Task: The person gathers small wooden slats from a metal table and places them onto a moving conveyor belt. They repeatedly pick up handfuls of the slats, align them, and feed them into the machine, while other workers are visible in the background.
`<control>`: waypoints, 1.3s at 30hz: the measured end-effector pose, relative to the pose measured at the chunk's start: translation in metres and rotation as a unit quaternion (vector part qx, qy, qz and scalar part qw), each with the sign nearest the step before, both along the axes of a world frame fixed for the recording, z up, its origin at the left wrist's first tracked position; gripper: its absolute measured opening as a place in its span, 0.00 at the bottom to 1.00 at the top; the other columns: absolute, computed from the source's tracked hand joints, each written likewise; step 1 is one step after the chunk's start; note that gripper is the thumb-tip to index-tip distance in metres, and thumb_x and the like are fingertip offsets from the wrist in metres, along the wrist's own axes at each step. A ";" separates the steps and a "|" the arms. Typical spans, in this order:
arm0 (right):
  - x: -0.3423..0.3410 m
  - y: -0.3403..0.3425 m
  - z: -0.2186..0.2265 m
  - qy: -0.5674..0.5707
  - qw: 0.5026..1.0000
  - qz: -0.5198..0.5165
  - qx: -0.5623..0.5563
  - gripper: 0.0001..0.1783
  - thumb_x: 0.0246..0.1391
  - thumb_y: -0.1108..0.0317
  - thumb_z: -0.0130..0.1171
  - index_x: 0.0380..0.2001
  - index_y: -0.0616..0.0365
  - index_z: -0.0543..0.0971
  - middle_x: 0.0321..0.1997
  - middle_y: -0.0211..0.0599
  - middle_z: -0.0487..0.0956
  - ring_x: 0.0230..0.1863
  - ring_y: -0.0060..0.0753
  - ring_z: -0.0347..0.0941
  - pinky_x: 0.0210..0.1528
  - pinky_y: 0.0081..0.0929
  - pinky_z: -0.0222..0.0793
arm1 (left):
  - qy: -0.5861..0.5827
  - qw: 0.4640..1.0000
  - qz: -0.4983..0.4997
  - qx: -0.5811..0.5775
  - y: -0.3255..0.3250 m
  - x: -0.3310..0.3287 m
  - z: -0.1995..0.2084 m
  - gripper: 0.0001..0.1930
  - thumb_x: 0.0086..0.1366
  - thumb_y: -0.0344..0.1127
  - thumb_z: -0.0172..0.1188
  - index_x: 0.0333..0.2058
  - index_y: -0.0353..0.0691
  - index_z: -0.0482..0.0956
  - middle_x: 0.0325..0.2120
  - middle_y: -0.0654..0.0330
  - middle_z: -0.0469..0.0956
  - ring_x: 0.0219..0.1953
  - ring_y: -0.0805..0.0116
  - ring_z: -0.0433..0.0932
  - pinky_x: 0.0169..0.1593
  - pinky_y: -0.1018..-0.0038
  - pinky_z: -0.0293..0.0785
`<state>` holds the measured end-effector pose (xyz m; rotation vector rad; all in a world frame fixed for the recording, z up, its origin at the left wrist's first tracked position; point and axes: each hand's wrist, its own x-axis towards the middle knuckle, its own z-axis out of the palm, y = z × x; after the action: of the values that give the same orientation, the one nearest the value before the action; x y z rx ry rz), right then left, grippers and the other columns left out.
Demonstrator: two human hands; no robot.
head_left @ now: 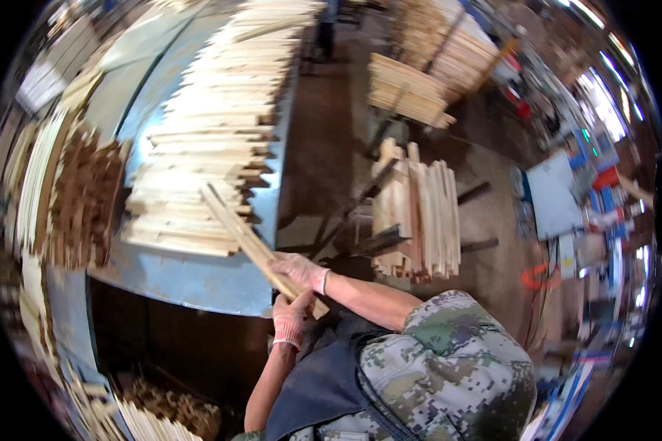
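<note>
A long, pale wooden strip slants from the near edge of the blue metal table back over the stacked wood; whether it is one strip or two laid together I cannot tell. My right hand, in a light work glove, is closed around its near part. Just below, my left hand, in a pinkish glove, grips the strip close to its near end. Many similar wooden strips lie side by side across the table, their ends uneven. The strip's far end rests over or just above them.
At right, upright boards stand in a bundle among dark metal bars. Behind them are larger lumber stacks. Brown-ended wood is piled at the table's left. More strips lie low at left. A grey-topped stand is far right.
</note>
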<state>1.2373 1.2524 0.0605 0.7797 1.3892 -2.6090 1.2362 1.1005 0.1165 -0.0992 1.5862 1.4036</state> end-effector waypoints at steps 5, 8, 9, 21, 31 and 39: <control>0.054 0.073 0.046 -0.056 0.965 -0.037 0.254 0.37 0.60 0.49 0.74 0.65 0.60 0.80 0.48 0.41 0.86 0.50 0.33 0.80 0.57 0.31 0.75 | 0.199 0.977 -0.070 -0.028 0.069 0.042 -0.052 0.24 0.59 0.37 0.78 0.46 0.31 0.75 0.36 0.53 0.83 0.33 0.64 0.82 0.38 0.66 0.82; 0.080 0.094 0.071 -0.088 0.941 -0.172 0.277 0.34 0.59 0.52 0.70 0.63 0.63 0.80 0.46 0.46 0.86 0.46 0.36 0.83 0.53 0.35 0.78 | 0.189 0.972 -0.132 0.045 0.098 0.054 -0.042 0.21 0.62 0.34 0.78 0.45 0.32 0.75 0.37 0.56 0.83 0.36 0.66 0.82 0.42 0.67 0.82; 0.097 0.107 0.082 -0.089 0.934 -0.205 0.278 0.33 0.60 0.51 0.69 0.61 0.64 0.81 0.45 0.44 0.87 0.45 0.34 0.83 0.51 0.33 0.79 | 0.216 0.950 -0.210 0.084 0.102 0.055 -0.045 0.21 0.67 0.32 0.75 0.52 0.30 0.76 0.41 0.56 0.85 0.40 0.67 0.82 0.47 0.67 0.81; 0.357 0.311 -0.002 -0.337 0.808 -0.376 0.303 0.30 0.58 0.55 0.71 0.53 0.70 0.81 0.47 0.49 0.84 0.50 0.45 0.81 0.53 0.43 0.77 | -0.023 0.992 -0.114 -0.049 0.093 0.039 -0.104 0.25 0.73 0.40 0.68 0.62 0.31 0.79 0.41 0.61 0.84 0.39 0.71 0.82 0.43 0.74 0.78; 0.355 0.361 -0.109 -0.481 0.791 -0.047 0.374 0.39 0.70 0.38 0.55 0.68 0.60 0.78 0.71 0.60 0.77 0.73 0.58 0.72 0.73 0.44 0.66 | -0.061 0.965 0.117 -0.228 -0.003 0.063 -0.094 0.17 0.76 0.44 0.65 0.56 0.44 0.80 0.38 0.61 0.83 0.37 0.62 0.83 0.38 0.65 0.79; 0.337 0.357 -0.099 -0.492 0.798 -0.048 0.346 0.39 0.74 0.34 0.40 0.75 0.44 0.73 0.80 0.48 0.69 0.80 0.53 0.64 0.81 0.43 0.56 | -0.072 0.963 0.178 -0.188 -0.010 0.085 -0.086 0.13 0.74 0.41 0.65 0.51 0.41 0.81 0.32 0.65 0.78 0.28 0.69 0.78 0.29 0.74 0.73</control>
<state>1.5744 1.6091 -0.0384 1.9174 1.8149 -1.1639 1.3215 1.0910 0.0304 -0.7287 1.7515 1.3049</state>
